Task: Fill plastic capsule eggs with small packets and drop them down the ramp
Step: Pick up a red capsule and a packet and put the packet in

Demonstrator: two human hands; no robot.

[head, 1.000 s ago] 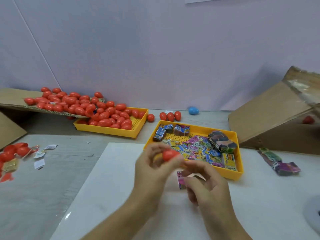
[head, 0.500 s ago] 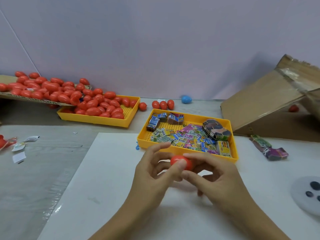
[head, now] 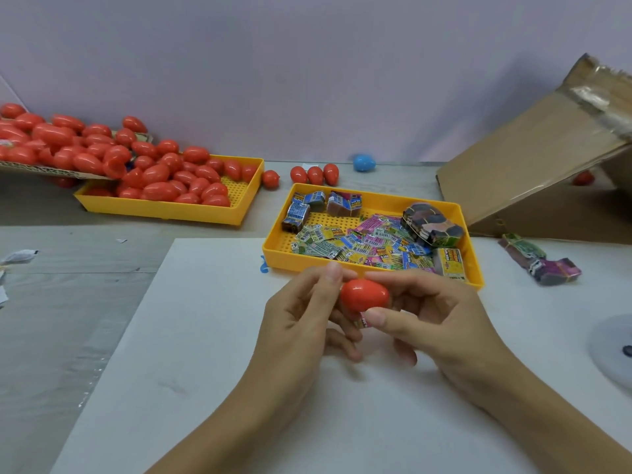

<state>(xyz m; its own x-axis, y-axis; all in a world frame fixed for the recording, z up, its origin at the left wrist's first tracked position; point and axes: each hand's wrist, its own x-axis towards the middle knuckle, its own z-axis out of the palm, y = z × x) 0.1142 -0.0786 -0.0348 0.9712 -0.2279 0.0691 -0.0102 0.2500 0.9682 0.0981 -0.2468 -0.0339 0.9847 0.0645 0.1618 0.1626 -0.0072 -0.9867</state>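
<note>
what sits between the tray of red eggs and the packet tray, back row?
Head view: one loose red egg lies on the grey table in the gap between the egg tray and the packet tray; otherwise bare tabletop there.

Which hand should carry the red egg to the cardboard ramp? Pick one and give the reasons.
Right. The cardboard ramp stands on the right side, nearer the right hand, which already grips the red egg. The left hand, also holding it, would probably have to cross over.
</note>
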